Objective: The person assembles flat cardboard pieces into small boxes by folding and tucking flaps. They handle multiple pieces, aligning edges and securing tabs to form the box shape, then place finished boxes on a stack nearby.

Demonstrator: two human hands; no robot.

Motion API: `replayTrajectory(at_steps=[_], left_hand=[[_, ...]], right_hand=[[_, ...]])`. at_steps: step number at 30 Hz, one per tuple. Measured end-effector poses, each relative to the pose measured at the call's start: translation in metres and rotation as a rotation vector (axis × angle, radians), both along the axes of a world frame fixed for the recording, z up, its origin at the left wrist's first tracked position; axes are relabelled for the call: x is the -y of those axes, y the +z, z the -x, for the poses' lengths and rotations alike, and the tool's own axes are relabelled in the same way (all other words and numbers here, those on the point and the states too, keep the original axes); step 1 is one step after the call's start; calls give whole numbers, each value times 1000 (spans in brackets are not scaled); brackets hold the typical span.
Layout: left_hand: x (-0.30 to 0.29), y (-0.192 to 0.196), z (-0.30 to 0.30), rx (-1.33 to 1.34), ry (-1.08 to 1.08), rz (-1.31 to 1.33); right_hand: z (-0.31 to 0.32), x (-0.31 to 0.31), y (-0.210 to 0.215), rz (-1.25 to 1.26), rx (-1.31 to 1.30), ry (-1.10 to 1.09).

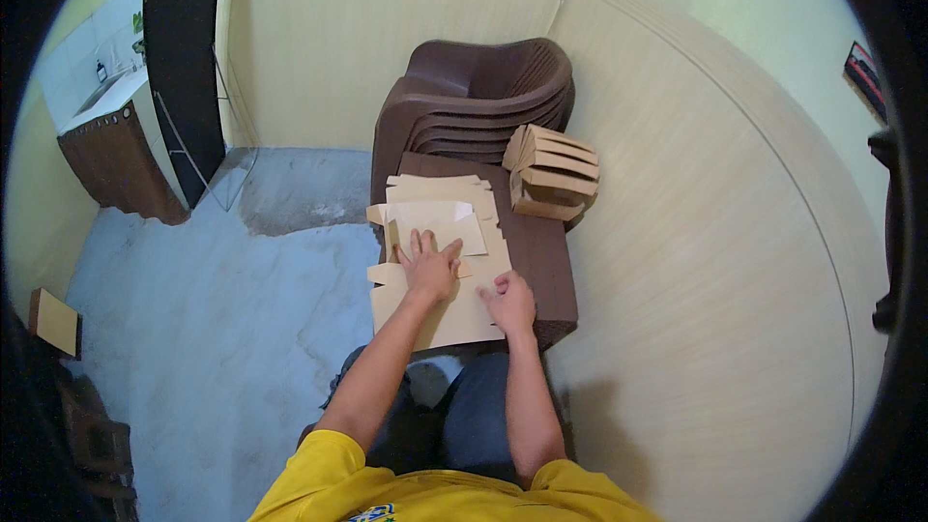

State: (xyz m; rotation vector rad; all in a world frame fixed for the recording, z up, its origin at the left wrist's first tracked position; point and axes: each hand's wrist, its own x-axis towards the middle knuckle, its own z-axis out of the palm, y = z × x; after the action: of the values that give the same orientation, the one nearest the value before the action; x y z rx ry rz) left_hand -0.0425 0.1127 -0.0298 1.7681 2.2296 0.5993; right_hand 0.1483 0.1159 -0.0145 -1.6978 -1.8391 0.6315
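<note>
While both press flat | left hand (428,269) fingers spread on cardboard sheet (447,314) | right hand (509,302) open, beside it | folded boxes (553,172) beyond

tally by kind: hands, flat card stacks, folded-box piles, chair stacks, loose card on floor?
Hands: 2, left hand and right hand
Flat cardboard stack: 1
Folded box pile: 1
Brown chair stack: 1
Loose cardboard piece on floor: 1
Total: 6

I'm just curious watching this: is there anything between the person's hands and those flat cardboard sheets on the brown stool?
Nothing visible. The left hand already lies flat on the top cardboard sheet, and the right hand rests on the stack's near right edge. The folded boxes sit apart, further back to the right, on the stacked chairs.
</note>
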Motion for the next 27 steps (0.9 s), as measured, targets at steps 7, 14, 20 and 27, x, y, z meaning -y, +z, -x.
replayTrajectory(at_steps=[7,14,20,27], left_hand=[[-19,4,9,112,-65,-171],[10,-21,21,66,-213,-279],[9,-17,12,-40,-182,-270],[7,-15,13,41,-153,-248]], right_hand=[[13,3,-7,-166,81,-7],[31,-18,-6,-269,-59,54],[32,-12,-19,-333,-129,222],[32,4,-21,-608,135,376]])
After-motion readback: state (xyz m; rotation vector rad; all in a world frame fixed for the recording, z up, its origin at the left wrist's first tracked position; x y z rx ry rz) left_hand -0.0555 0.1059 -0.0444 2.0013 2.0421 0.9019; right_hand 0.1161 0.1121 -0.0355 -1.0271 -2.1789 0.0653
